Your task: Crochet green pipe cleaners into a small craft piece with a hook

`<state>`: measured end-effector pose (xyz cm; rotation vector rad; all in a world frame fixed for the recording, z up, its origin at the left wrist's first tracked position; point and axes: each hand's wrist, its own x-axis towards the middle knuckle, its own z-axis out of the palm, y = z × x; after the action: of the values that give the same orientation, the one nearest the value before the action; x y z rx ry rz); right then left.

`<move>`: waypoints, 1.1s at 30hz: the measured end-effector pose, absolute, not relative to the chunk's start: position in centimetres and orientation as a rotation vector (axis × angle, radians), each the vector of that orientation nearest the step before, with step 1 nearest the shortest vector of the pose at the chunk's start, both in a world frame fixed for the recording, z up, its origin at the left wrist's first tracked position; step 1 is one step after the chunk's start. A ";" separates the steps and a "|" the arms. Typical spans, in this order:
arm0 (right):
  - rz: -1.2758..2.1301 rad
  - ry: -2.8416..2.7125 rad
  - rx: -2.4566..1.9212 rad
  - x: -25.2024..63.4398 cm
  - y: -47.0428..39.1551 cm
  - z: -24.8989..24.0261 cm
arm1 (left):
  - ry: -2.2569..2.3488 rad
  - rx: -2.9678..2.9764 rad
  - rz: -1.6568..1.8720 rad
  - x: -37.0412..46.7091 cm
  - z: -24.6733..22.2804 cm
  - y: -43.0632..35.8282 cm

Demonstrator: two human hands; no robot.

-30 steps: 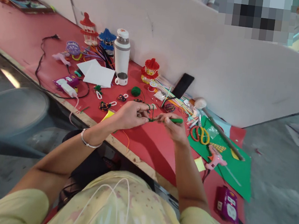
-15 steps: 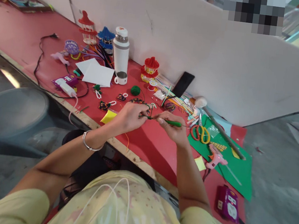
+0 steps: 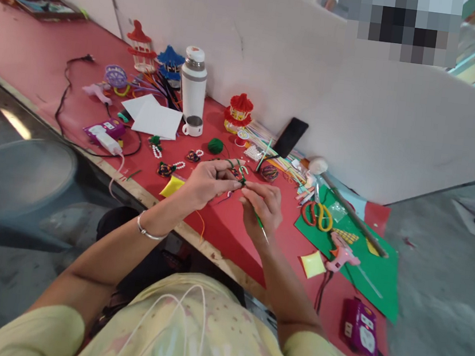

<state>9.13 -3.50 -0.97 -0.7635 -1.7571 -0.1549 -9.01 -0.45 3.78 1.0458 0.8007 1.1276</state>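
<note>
Above the red tabletop, a small piece of dark green yarn work [image 3: 241, 174] hangs between my two hands. My left hand [image 3: 211, 183] pinches it, with green strands looped over the fingers. At its right side, the fingertips of my right hand [image 3: 262, 205] close on the yarn. A green-handled crochet hook [image 3: 261, 225] lies in my right hand, its metal end pointing toward the wrist. Behind the hands are a green yarn ball [image 3: 215, 146] and a multicoloured yarn ball [image 3: 270, 173]. Beaded yarn pieces [image 3: 164, 169] rest to the left.
A white flask [image 3: 193, 89] and steel cup [image 3: 193, 126] stand at the back, near a phone [image 3: 291, 137]. Scissors [image 3: 317, 215] and a pink glue gun [image 3: 343, 254] lie right. A purple power box [image 3: 362, 327] sits front right; white sheets [image 3: 157, 119] lie left.
My right hand has moved left and turned, so the crochet hook now points down toward its wrist. My left hand's fingers have lifted and spread around the green strands.
</note>
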 end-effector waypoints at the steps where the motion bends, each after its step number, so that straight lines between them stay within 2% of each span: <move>1: -0.166 -1.745 -0.759 9.0 -3.6 -1.0 | 0.758 0.978 1.094 -9.0 3.8 -0.6; 8: -0.068 -1.719 -0.764 9.0 -3.2 -1.4 | 0.679 0.806 1.101 -8.6 3.6 -1.2; 13: -0.138 -1.739 -0.749 9.3 -2.5 -1.2 | 0.726 0.825 1.093 -8.4 3.3 -1.2; 19: -0.078 -1.748 -0.800 8.8 -2.2 -1.7 | 0.887 0.967 1.378 -7.3 2.8 -1.7; 24: -0.123 -1.642 -0.775 8.6 -1.7 -1.7 | 0.652 0.709 1.086 -8.1 3.4 -1.2; 28: 0.197 -1.876 -0.556 10.5 -0.7 0.5 | 0.704 0.857 0.984 -10.2 3.6 -0.2; 33: 0.397 -2.037 -0.586 12.3 -0.9 2.9 | 0.899 1.259 1.039 -11.1 3.2 0.6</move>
<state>12.27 -0.88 2.85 -0.5864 -2.0373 0.3966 -11.09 0.65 3.16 1.2585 0.8995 1.0392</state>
